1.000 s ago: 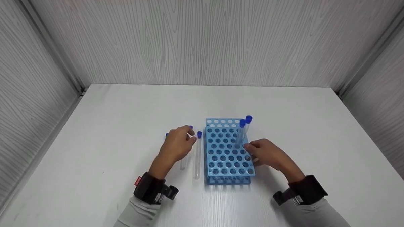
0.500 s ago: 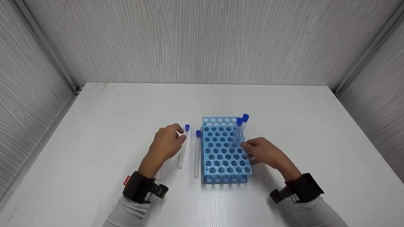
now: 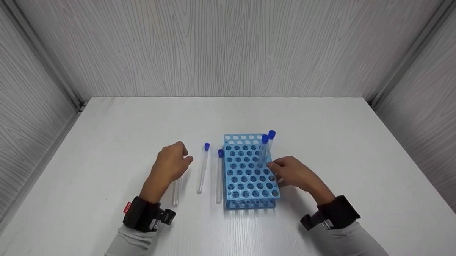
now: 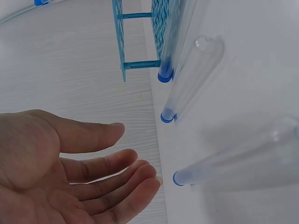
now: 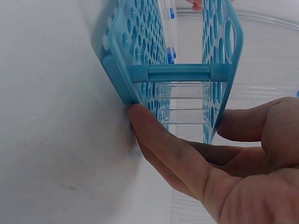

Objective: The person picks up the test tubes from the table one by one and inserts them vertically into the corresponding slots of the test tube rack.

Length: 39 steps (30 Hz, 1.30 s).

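Note:
A light-blue test tube rack [image 3: 249, 182] stands on the table. My right hand [image 3: 294, 173] grips its right side; in the right wrist view the thumb [image 5: 243, 125] bears on the top plate and the fingers [image 5: 173, 149] reach to the lower plate. Two blue-capped test tubes [image 3: 262, 155] stand upright in the rack near that hand. Three more lie to the left: one test tube [image 3: 219, 177] beside the rack, another test tube [image 3: 203, 170] further left, and a third test tube [image 4: 233, 156] partly hidden under my left hand [image 3: 170, 162]. That hand hovers, fingers relaxed, holding nothing.
The white table [image 3: 326, 132] carries all of this. A grey wood-grained wall [image 3: 225, 44] rises behind it, with side walls at left and right. Black camera straps [image 3: 142, 214] circle both wrists.
My left hand has moved left, away from the middle tube and over the leftmost one, uncovering the middle tube. The right hand stays on the rack. The head view has shifted slightly.

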Tool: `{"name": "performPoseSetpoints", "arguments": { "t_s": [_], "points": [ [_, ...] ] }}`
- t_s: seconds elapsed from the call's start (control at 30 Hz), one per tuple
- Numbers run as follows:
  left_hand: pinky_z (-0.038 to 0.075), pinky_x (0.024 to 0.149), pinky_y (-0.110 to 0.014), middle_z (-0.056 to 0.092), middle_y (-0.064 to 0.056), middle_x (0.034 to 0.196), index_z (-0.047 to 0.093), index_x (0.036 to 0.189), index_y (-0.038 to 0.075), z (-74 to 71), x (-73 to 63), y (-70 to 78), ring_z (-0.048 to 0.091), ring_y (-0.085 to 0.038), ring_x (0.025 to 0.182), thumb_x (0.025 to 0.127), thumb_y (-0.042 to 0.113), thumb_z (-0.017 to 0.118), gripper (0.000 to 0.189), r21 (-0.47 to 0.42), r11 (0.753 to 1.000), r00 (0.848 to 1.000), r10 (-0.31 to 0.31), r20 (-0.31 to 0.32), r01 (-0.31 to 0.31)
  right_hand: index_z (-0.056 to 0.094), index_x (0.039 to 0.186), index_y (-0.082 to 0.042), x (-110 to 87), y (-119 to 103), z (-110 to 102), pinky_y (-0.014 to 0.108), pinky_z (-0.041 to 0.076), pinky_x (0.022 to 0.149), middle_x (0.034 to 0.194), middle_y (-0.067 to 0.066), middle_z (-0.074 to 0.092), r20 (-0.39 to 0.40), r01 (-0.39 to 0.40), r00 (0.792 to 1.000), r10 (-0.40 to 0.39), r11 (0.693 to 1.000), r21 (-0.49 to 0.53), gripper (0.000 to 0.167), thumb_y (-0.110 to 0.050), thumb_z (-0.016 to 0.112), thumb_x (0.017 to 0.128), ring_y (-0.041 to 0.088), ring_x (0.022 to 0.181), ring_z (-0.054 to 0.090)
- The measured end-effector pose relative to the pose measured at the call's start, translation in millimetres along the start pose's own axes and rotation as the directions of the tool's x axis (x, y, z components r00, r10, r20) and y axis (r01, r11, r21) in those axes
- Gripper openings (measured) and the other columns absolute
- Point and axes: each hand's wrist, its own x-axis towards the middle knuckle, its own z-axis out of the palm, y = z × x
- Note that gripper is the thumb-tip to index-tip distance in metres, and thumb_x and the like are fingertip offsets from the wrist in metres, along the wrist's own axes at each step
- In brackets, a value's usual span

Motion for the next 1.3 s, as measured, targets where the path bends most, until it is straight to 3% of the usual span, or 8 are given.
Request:
{"name": "performPoseSetpoints", "arguments": {
  "t_s": [0.2,0.57,0.7,0.97,1.13,1.3],
  "points": [
    [0.052,0.068,-0.040,0.069,-0.023,0.099,0.063,0.104,-0.007,-9.4,-1.3,-7.9,0.063,-0.029,0.082,0.096,0.014,0.065,0.023,-0.007,1.000,1.000,0.014,0.011,-0.014,0.065,0.125,0.006,-0.4,0,0,0.039,0.060,0.086,0.102,0.013,0.069,-0.002,-0.001,1.000,0.001,1.000,0.005,0.041,-0.026,0.048,0.107,0.022,0.095,0.068],
    [0.053,0.064,-0.040,0.066,-0.031,0.106,0.058,0.112,-0.014,-21.4,-2.7,-25.5,0.063,-0.033,0.082,0.093,0.015,0.069,0.036,0.060,0.995,0.993,-0.083,0.084,0.078,0.066,0.122,0.006,-0.3,-1,-1,0.040,0.060,0.086,0.099,0.012,0.069,0.007,0.016,1.000,-0.016,1.000,0.005,0.040,-0.026,0.049,0.107,0.021,0.094,0.068],
    [0.051,0.062,-0.037,0.065,-0.030,0.103,0.058,0.110,-0.014,-17.0,-0.3,-29.9,0.061,-0.031,0.080,0.092,0.015,0.070,0.037,0.059,0.993,0.989,-0.108,0.098,0.102,0.065,0.124,0.006,-0.2,-1,-1,0.039,0.060,0.085,0.100,0.012,0.069,0.000,0.010,1.000,-0.010,1.000,0.002,0.040,-0.026,0.049,0.107,0.021,0.094,0.068],
    [0.045,0.052,-0.029,0.060,-0.015,0.079,0.059,0.099,-0.009,-4.3,3.0,-26.9,0.056,-0.021,0.066,0.089,0.018,0.074,0.032,0.048,0.990,0.982,-0.138,0.130,0.133,0.063,0.127,0.006,-0.1,-1,-1,0.040,0.060,0.086,0.102,0.013,0.069,0.001,-0.003,1.000,0.003,1.000,-0.006,0.041,-0.026,0.048,0.107,0.023,0.096,0.068],
    [0.046,0.046,-0.026,0.063,-0.016,0.076,0.061,0.099,-0.009,0.5,3.3,-25.5,0.060,-0.020,0.057,0.089,0.016,0.075,0.031,0.040,0.987,0.976,-0.158,0.152,0.154,0.064,0.126,0.006,-0.4,-1,-1,0.040,0.060,0.086,0.101,0.013,0.069,-0.002,-0.009,1.000,0.009,1.000,0.000,0.040,-0.026,0.049,0.107,0.023,0.096,0.068],
    [0.049,0.045,-0.026,0.064,-0.017,0.077,0.062,0.098,-0.010,4.5,2.5,-24.7,0.062,-0.020,0.058,0.088,0.011,0.074,0.026,0.023,0.989,0.979,-0.146,0.141,0.144,0.066,0.121,0.006,-1.4,-1,-1,0.039,0.060,0.084,0.097,0.013,0.068,0.005,0.019,1.000,-0.019,1.000,-0.003,0.039,-0.026,0.049,0.107,0.021,0.092,0.068]
  ]
}}
